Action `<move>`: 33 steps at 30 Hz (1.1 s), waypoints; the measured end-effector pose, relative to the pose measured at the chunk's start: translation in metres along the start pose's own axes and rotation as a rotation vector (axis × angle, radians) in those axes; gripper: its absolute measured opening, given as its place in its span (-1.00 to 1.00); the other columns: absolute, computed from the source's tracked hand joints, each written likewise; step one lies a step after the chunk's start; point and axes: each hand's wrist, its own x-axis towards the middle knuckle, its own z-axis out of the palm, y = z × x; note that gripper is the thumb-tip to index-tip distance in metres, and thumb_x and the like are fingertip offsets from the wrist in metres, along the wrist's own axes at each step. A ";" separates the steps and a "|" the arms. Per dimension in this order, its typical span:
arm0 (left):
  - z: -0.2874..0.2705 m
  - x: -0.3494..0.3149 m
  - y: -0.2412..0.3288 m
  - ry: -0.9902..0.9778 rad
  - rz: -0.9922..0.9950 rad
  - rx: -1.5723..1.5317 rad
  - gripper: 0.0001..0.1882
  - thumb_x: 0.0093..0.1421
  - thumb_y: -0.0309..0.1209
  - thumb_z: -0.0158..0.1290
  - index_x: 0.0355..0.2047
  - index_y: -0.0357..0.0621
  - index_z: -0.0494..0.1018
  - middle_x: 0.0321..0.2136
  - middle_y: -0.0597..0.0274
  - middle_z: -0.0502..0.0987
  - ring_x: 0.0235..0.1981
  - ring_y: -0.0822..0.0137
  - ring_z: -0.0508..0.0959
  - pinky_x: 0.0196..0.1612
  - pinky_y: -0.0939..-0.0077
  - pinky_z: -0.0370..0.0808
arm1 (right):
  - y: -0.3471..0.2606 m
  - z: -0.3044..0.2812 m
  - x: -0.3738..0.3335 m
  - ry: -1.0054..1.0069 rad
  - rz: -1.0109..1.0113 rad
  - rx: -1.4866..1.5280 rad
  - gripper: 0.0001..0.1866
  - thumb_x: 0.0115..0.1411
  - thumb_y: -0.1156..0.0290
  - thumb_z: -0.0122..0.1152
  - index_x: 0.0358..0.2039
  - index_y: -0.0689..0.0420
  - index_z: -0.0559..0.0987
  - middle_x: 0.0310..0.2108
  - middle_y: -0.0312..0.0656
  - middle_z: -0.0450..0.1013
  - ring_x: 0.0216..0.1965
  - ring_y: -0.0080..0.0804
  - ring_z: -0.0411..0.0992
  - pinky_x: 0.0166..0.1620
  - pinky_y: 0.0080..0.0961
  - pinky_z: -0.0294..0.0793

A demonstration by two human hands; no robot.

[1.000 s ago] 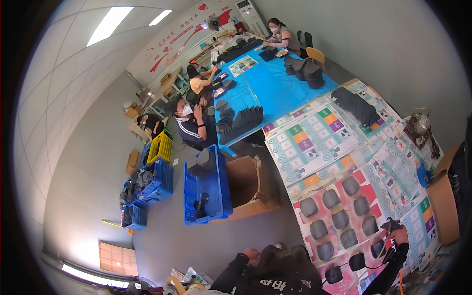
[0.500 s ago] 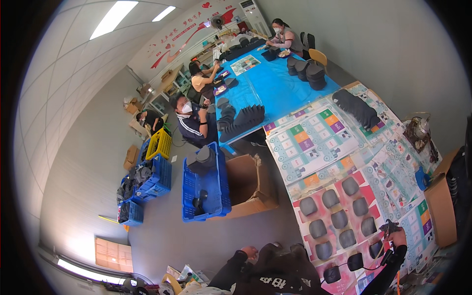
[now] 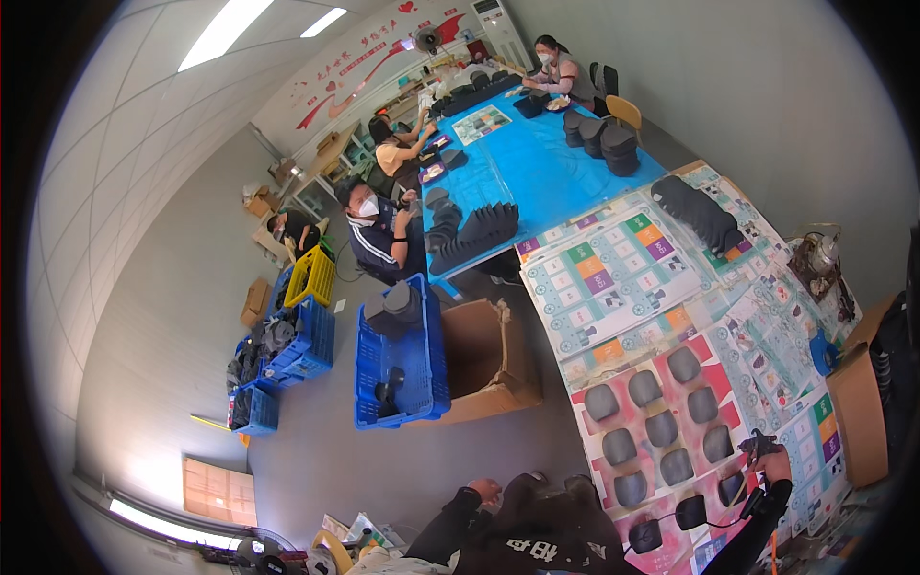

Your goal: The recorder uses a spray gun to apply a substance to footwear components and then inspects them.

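Observation:
My right hand (image 3: 771, 466) is closed around a dark spray gun (image 3: 760, 445) at the right side of the near table. A thin dark hose (image 3: 724, 524) hangs by the right forearm. Just left of the gun, rounded dark grey pads (image 3: 661, 427) lie in rows on a pink and red sheet (image 3: 636, 372) with greyish smudges around them. One pad (image 3: 733, 488) sits beside the right wrist, partly covered by the arm. My left hand (image 3: 487, 492) is low beside my dark clothing, away from the table; its fingers are too small to make out.
A blue crate (image 3: 444, 388) stands by a cardboard box (image 3: 522, 379) left of the table. Printed sheets (image 3: 613, 278) cover the table, with a row of dark pads (image 3: 695, 213) further back. Three people sit around a blue-covered table (image 3: 546, 158); another person (image 3: 295, 230) is far left.
The seated person nearest the crate has shifted the head and hands slightly. My hands and the spray gun stay almost in place.

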 end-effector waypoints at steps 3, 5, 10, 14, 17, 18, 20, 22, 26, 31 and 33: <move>0.001 0.000 -0.002 0.006 0.001 -0.010 -0.65 0.32 -0.14 -0.04 -0.21 -0.13 0.60 -0.44 0.30 0.69 -0.48 0.43 0.67 -0.37 0.51 0.62 | 0.000 0.001 0.000 0.043 0.009 -0.038 -0.46 -0.26 0.74 0.11 -0.14 0.43 0.31 -0.45 0.05 0.54 -0.57 -0.10 0.57 -0.56 -0.24 0.52; 0.001 0.000 -0.003 0.006 0.009 -0.014 -0.64 0.32 -0.14 -0.05 -0.20 -0.14 0.59 -0.43 0.29 0.69 -0.48 0.42 0.67 -0.37 0.50 0.62 | 0.002 0.000 0.003 0.063 0.001 -0.050 -0.46 -0.27 0.73 0.13 -0.15 0.45 0.30 -0.47 0.04 0.54 -0.58 -0.11 0.56 -0.57 -0.26 0.52; 0.001 -0.001 0.004 -0.016 -0.017 -0.021 -0.64 0.34 -0.14 -0.03 -0.15 -0.15 0.58 -0.42 0.27 0.70 -0.46 0.40 0.68 -0.35 0.49 0.63 | 0.017 -0.008 0.008 0.037 -0.022 0.023 -0.45 -0.26 0.72 0.13 -0.14 0.42 0.27 -0.45 0.05 0.55 -0.60 -0.13 0.56 -0.68 -0.28 0.44; 0.000 -0.003 0.001 -0.013 -0.026 -0.023 -0.65 0.33 -0.14 -0.02 -0.15 -0.14 0.58 -0.41 0.27 0.70 -0.46 0.41 0.68 -0.35 0.49 0.63 | 0.015 -0.004 0.005 0.086 -0.019 -0.032 -0.54 -0.25 0.70 0.13 -0.20 0.40 0.37 -0.48 0.00 0.56 -0.61 -0.16 0.56 -0.73 -0.32 0.40; 0.002 0.000 0.002 -0.004 -0.003 -0.020 -0.66 0.33 -0.14 -0.02 -0.15 -0.12 0.58 -0.42 0.29 0.70 -0.48 0.42 0.68 -0.36 0.49 0.63 | 0.016 -0.009 0.004 0.064 -0.004 -0.062 -0.67 -0.23 0.65 0.13 -0.32 0.34 0.49 -0.51 -0.05 0.56 -0.62 -0.21 0.55 -0.74 -0.33 0.38; 0.002 0.001 0.002 -0.008 -0.003 -0.011 -0.66 0.33 -0.14 -0.02 -0.16 -0.12 0.58 -0.43 0.30 0.70 -0.48 0.42 0.68 -0.36 0.49 0.63 | 0.016 -0.008 0.003 0.073 0.001 -0.062 -0.72 -0.22 0.64 0.13 -0.38 0.31 0.52 -0.52 -0.07 0.56 -0.62 -0.23 0.54 -0.74 -0.34 0.38; 0.002 0.001 0.001 -0.009 -0.004 -0.003 -0.67 0.33 -0.15 -0.02 -0.16 -0.11 0.58 -0.43 0.31 0.70 -0.48 0.43 0.67 -0.36 0.49 0.63 | 0.015 -0.006 0.002 0.079 0.005 -0.061 -0.77 -0.22 0.62 0.13 -0.43 0.28 0.55 -0.53 -0.09 0.56 -0.63 -0.25 0.54 -0.74 -0.35 0.38; 0.001 0.001 0.000 -0.022 -0.012 0.002 -0.67 0.32 -0.14 -0.02 -0.19 -0.10 0.59 -0.43 0.31 0.70 -0.48 0.42 0.68 -0.35 0.50 0.63 | 0.011 -0.005 0.000 0.075 0.010 -0.090 -0.74 -0.22 0.63 0.15 -0.40 0.29 0.53 -0.52 -0.09 0.56 -0.64 -0.25 0.52 -0.75 -0.36 0.37; 0.001 -0.005 0.006 -0.002 0.006 0.008 -0.67 0.31 -0.14 -0.03 -0.22 -0.09 0.59 -0.42 0.29 0.70 -0.47 0.41 0.68 -0.35 0.50 0.63 | 0.024 -0.015 0.008 0.015 0.043 -0.051 -0.38 -0.25 0.72 0.10 -0.04 0.46 0.31 -0.43 0.07 0.52 -0.54 -0.08 0.58 -0.54 -0.22 0.54; 0.000 -0.006 0.008 -0.027 0.016 -0.010 -0.65 0.31 -0.13 -0.02 -0.24 -0.14 0.59 -0.41 0.25 0.71 -0.44 0.39 0.69 -0.37 0.47 0.63 | 0.043 -0.022 0.020 0.035 -0.003 -0.078 -0.33 -0.26 0.74 0.10 0.00 0.49 0.27 -0.43 0.09 0.52 -0.55 -0.06 0.58 -0.51 -0.19 0.58; -0.005 -0.007 0.009 -0.043 0.024 -0.003 -0.63 0.32 -0.12 -0.03 -0.24 -0.15 0.59 -0.41 0.25 0.70 -0.44 0.39 0.69 -0.36 0.47 0.62 | 0.040 -0.016 0.017 0.036 -0.039 -0.033 -0.48 -0.25 0.73 0.13 -0.15 0.44 0.35 -0.46 0.04 0.54 -0.57 -0.13 0.56 -0.57 -0.25 0.53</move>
